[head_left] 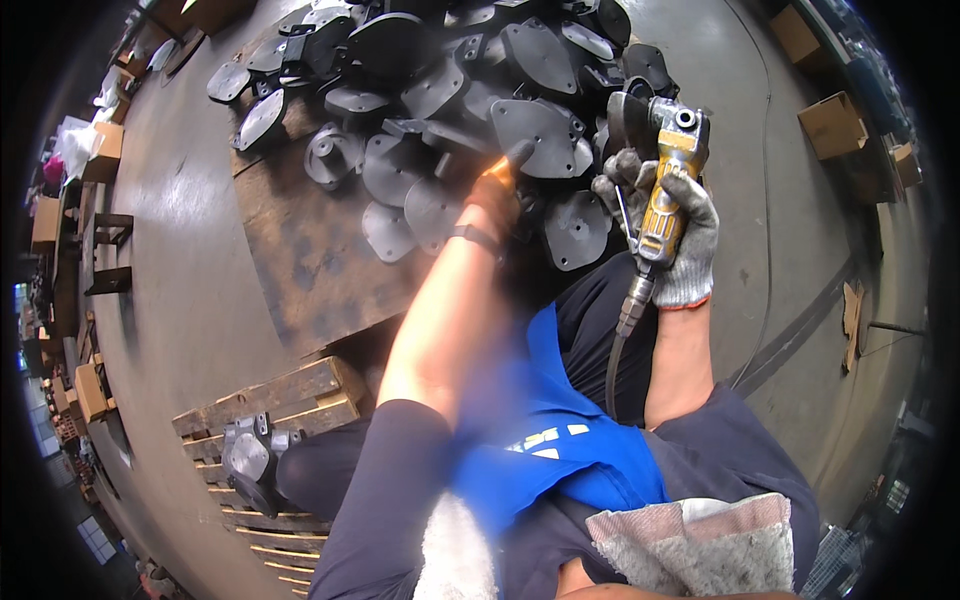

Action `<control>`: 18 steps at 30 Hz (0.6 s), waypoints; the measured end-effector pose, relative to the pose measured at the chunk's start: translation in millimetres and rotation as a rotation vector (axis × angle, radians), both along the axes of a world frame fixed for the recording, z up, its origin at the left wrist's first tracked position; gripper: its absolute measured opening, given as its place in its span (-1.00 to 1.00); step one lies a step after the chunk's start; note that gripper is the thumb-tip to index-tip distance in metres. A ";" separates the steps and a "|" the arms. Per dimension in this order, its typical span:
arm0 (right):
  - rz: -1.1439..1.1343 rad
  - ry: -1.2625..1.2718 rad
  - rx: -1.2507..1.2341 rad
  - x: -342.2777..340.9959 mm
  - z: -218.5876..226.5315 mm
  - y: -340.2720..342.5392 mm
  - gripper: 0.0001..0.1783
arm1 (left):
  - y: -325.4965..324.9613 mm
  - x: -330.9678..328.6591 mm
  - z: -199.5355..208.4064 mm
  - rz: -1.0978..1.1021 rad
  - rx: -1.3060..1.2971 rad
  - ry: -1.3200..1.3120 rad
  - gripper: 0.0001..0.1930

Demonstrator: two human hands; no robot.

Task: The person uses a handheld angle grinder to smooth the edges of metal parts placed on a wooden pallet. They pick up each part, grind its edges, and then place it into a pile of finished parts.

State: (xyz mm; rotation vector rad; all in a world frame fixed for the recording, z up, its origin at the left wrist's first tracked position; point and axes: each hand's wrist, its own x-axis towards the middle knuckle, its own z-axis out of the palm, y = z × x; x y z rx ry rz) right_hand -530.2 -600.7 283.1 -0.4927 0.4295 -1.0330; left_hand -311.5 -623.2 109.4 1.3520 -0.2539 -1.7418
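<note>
My right hand (pixel 690 235), in a grey and white knit glove, is wrapped round a yellow pneumatic angle grinder (pixel 663 205). The grinder points away from me, its dark disc (pixel 628 122) to the left of the metal head. An air hose (pixel 614 365) runs down from its rear. My left hand (pixel 498 185), gloved in orange and dark grey, stretches into a heap of dark metal plate parts (pixel 430 85). One finger lies against a flat plate with small holes (pixel 538 135). Blur hides the other left fingers and whether they grip anything.
A stained brown board (pixel 310 255) lies under the heap. A slatted wooden pallet (pixel 265 395) at the lower left carries another metal part (pixel 248 455). Cardboard boxes (pixel 833 125) stand at the right; a thin cable (pixel 768 200) crosses the concrete floor.
</note>
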 end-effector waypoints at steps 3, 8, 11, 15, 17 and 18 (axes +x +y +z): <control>-0.010 -0.051 0.061 0.0 -2.0 -2.0 -0.75 | -27.5 12.6 -65.1 -0.180 -0.136 -0.369 -0.27; -0.020 -0.040 0.076 -1.7 -10.9 -3.7 -0.75 | -38.9 -20.1 -61.1 0.121 -0.010 -0.645 -0.25; -0.027 -0.017 0.087 -1.6 -6.7 1.0 -0.75 | -45.9 -33.4 -13.0 0.006 0.016 -0.746 -0.45; 0.013 0.018 0.085 8.4 -3.3 -0.7 -0.76 | -73.1 -16.0 -17.3 -0.222 -0.071 -1.018 -0.54; 0.027 0.024 0.101 10.0 -4.5 -1.2 -0.77 | -68.2 -7.3 -25.9 -0.258 -0.129 -1.072 -0.54; 0.035 0.048 0.072 9.8 -2.6 -0.6 -0.77 | -65.5 -5.6 -24.9 -0.280 -0.162 -1.096 -0.54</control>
